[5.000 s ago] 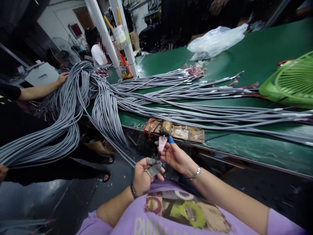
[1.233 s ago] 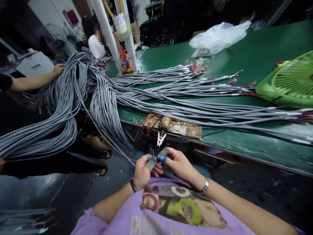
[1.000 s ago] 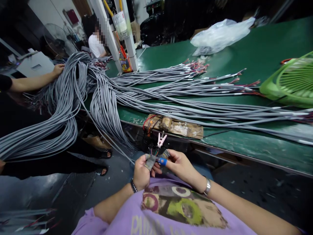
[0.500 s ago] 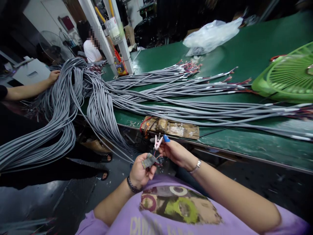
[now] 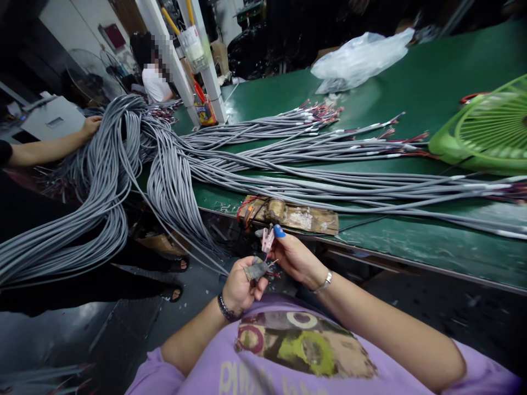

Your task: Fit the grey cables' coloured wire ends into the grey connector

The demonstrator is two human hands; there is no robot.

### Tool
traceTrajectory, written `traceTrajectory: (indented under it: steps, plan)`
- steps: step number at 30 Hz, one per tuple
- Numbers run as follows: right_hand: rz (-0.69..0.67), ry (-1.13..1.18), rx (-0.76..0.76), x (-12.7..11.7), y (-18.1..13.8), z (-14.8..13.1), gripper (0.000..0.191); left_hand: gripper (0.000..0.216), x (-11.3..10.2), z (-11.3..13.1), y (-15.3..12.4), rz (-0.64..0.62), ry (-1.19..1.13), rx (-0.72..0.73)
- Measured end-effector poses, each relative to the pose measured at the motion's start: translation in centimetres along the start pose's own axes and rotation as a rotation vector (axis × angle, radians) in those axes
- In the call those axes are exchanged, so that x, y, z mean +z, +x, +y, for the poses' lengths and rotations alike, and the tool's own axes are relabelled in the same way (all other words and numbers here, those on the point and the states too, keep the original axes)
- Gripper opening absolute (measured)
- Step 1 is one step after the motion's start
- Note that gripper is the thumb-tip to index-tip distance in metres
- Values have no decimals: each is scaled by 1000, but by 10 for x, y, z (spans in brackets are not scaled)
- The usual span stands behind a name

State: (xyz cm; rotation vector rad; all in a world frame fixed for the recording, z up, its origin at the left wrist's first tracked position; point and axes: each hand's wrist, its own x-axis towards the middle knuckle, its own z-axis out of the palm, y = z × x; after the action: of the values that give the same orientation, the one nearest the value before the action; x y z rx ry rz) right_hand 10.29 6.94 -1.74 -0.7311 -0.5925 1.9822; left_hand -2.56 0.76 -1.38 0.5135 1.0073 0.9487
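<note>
My left hand [image 5: 242, 282] is closed on the end of a grey cable [image 5: 208, 259], with a grey wrap round its thumb. Thin coloured wires [image 5: 272, 269] fan out from that cable end, past the thumb. Just to the right, my right hand [image 5: 297, 258] pinches a small pink clothes peg [image 5: 267, 240]. A blue cover sits on one of its fingertips. A wire runs up from the cable end to the peg; whether the peg's jaws bite on it is too small to tell. Both hands are in front of the bench edge, close together.
Grey cable bundles [image 5: 255, 164] lie along the green bench [image 5: 415, 241] and hang over its edge. A wooden block [image 5: 313, 218] with wires sits at the edge. A green fan [image 5: 489, 129] and a plastic bag [image 5: 362, 60] are on the bench. At left, another person's hand [image 5: 91, 127] touches the cables.
The pink peg has turned in my right fingers, and its two legs no longer show spread apart. My left hand has shifted slightly right, closer to my right hand.
</note>
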Motion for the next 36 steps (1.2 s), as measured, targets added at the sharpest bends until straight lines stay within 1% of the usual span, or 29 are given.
traceTrajectory:
  steps: [4, 7, 10, 12, 15, 17, 21, 24, 29, 31, 36]
  plan:
    - [-31, 0, 115, -8, -8, 1, 47, 38, 3, 3, -8, 2, 42, 36]
    - [-93, -38, 211, -16, -20, -1, 50, 40, 5, 3, -17, 25, 94, 57]
    - [-190, -138, 230, -18, -34, -4, 44, 39, 5, -1, -21, 59, 124, 77]
    - [-207, -229, 206, -15, -40, -5, 36, 38, 4, -5, -20, 65, 143, 83]
    - [-154, -357, 159, -10, -43, -4, 31, 36, 1, -10, -18, 63, 172, 97]
    - [-118, -400, 123, -8, -43, -3, 30, 35, 0, -12, -17, 64, 193, 107]
    - [-76, -422, 59, -7, -42, 0, 28, 34, -1, -14, -18, 83, 251, 137]
    - [-37, -418, 53, -6, -43, 0, 29, 34, -1, -14, -20, 84, 279, 154]
    - [-72, -415, 63, -5, -42, 1, 30, 35, 0, -13, -21, 89, 290, 137]
    - [-61, -421, 56, -4, -42, 2, 31, 36, 0, -13, -21, 95, 294, 142]
    - [-23, -445, 44, -6, -43, 5, 31, 34, 0, -14, -22, 141, 262, 219]
